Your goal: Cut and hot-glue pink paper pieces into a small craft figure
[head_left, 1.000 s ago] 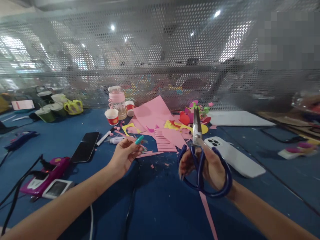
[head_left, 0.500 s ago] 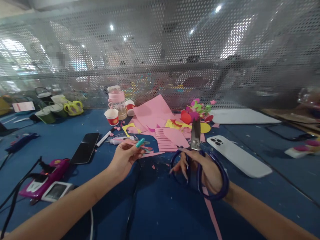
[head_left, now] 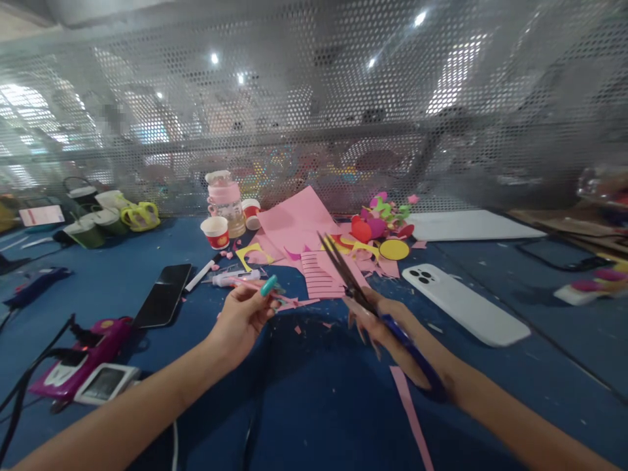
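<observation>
My right hand (head_left: pixel 387 330) grips blue-handled scissors (head_left: pixel 346 271), fingers through the loops; the blades are slightly parted and slant up toward the far left. My left hand (head_left: pixel 243 314) is pinched shut on a thin pink paper piece (head_left: pixel 289 302) just left of the blade tips. A long pink paper strip (head_left: pixel 411 418) lies on the blue table (head_left: pixel 314 405) under my right wrist. Beyond both hands lies a pile of pink paper (head_left: pixel 299 226), one sheet cut into slits (head_left: pixel 318 278).
A white phone (head_left: pixel 464 302) lies face down to the right and a black phone (head_left: pixel 163 302) to the left. Red paper cups (head_left: pixel 216 230), a pink bottle (head_left: pixel 224 199), colourful paper shapes (head_left: pixel 385 226), a purple device with cables (head_left: pixel 78 356) and a perforated metal screen (head_left: pixel 314 118) surround the area.
My right hand has turned the scissors from pointing straight up to slanting toward the left and lowered them. The blades have parted slightly. My left hand has barely moved.
</observation>
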`<state>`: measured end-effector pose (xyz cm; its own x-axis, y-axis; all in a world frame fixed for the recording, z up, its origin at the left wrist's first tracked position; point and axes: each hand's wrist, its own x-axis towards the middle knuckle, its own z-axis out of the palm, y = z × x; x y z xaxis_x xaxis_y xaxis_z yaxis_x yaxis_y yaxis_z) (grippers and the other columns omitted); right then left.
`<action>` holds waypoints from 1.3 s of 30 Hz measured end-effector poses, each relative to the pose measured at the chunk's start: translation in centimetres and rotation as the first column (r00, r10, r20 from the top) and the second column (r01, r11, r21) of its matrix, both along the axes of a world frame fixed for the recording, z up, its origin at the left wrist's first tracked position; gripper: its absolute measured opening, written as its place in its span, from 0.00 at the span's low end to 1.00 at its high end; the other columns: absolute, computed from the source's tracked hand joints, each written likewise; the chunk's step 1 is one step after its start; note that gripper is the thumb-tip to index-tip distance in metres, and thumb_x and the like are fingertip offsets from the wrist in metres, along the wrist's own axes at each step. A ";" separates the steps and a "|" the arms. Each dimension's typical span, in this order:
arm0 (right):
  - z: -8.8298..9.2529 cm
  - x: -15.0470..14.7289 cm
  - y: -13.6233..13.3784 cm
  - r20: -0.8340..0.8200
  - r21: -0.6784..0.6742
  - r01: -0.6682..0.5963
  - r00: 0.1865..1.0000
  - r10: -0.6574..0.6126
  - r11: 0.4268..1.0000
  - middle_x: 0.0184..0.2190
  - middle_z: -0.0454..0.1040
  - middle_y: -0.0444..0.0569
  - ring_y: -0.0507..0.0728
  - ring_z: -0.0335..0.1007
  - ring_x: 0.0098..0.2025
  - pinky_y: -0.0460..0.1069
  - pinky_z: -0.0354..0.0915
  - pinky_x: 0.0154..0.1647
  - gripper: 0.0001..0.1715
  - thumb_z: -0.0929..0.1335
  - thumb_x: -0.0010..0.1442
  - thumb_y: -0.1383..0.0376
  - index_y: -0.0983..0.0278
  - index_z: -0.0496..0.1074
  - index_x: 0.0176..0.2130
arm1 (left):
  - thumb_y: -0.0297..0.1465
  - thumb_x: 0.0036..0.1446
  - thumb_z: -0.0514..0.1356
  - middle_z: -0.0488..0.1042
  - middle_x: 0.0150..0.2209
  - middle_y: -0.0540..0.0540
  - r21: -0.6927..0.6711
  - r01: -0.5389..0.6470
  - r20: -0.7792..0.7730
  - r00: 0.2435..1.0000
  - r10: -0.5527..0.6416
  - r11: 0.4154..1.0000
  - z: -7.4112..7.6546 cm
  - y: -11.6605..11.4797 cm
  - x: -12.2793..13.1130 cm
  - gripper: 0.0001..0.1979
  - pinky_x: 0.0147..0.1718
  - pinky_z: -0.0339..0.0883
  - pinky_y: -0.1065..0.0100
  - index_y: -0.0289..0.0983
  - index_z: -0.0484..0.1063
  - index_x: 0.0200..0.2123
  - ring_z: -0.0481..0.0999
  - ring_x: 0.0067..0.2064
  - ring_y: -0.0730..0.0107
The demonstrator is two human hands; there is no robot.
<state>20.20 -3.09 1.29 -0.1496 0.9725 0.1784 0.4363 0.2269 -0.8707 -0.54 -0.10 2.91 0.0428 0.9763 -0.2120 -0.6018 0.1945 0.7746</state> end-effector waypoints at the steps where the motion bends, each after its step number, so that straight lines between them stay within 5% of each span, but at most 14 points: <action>1: 0.1 0.1 0.0 0.100 0.046 -0.009 0.995 0.004 0.999 0.19 0.65 0.43 0.52 0.63 0.21 0.46 0.60 0.22 0.20 0.60 0.54 0.48 0.62 0.63 0.28 | 0.15 0.41 0.62 0.72 0.15 0.52 0.006 0.000 -0.001 1.000 0.000 1.000 0.0 0.0 0.0 0.09 0.14 0.65 0.83 0.33 0.70 0.17 0.71 0.17 0.79; 6: 0.3 0.1 0.1 0.445 0.216 -0.098 0.896 -0.008 0.971 0.23 0.68 0.47 0.53 0.65 0.22 0.47 0.57 0.21 0.14 0.59 0.55 0.53 0.62 0.59 0.29 | 0.16 0.39 0.63 0.71 0.14 0.52 -0.021 -0.007 -0.014 1.000 0.007 1.000 -0.2 0.0 0.0 0.08 0.14 0.66 0.82 0.33 0.71 0.18 0.72 0.17 0.77; 12: -0.1 -0.1 -0.2 0.636 0.410 -0.175 0.758 -0.143 0.895 0.22 0.66 0.46 0.53 0.62 0.19 0.45 0.51 0.18 0.13 0.59 0.54 0.54 0.61 0.56 0.29 | 0.15 0.40 0.62 0.73 0.16 0.51 -0.036 0.002 -0.012 1.000 -0.003 0.999 -0.5 0.1 -0.1 0.09 0.17 0.67 0.82 0.33 0.71 0.18 0.73 0.18 0.77; 17: -0.6 0.0 0.0 0.666 0.462 -0.152 0.710 -0.229 0.874 0.23 0.67 0.48 0.55 0.65 0.23 0.46 0.52 0.20 0.15 0.58 0.55 0.53 0.63 0.58 0.30 | 0.15 0.40 0.62 0.72 0.15 0.51 -0.049 0.004 -0.044 0.999 -0.006 0.999 -0.5 0.1 -0.2 0.08 0.17 0.67 0.82 0.33 0.72 0.19 0.73 0.19 0.77; 25: -0.8 0.1 0.1 0.685 0.448 -0.184 0.700 -0.204 0.875 0.21 0.67 0.48 0.54 0.64 0.21 0.45 0.51 0.20 0.24 0.55 0.56 0.46 0.63 0.61 0.28 | 0.15 0.39 0.63 0.72 0.14 0.51 -0.069 0.004 -0.035 0.999 -0.006 0.998 -0.2 0.1 0.1 0.09 0.15 0.67 0.82 0.33 0.72 0.16 0.73 0.17 0.76; 39: -0.6 0.1 0.2 0.686 0.379 -0.183 0.714 -0.143 0.907 0.20 0.68 0.48 0.54 0.64 0.20 0.45 0.51 0.19 0.24 0.56 0.56 0.46 0.63 0.61 0.27 | 0.21 0.40 0.65 0.73 0.17 0.51 -0.004 -0.037 -0.117 0.992 0.036 0.999 -0.3 0.3 -0.1 0.06 0.18 0.67 0.78 0.34 0.70 0.20 0.72 0.18 0.76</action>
<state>20.29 -2.91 0.70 -0.4052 0.8328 0.3771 0.8587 0.4883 -0.1556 -0.64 0.17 2.65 -0.0185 0.9754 -0.2197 -0.5138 0.1792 0.8390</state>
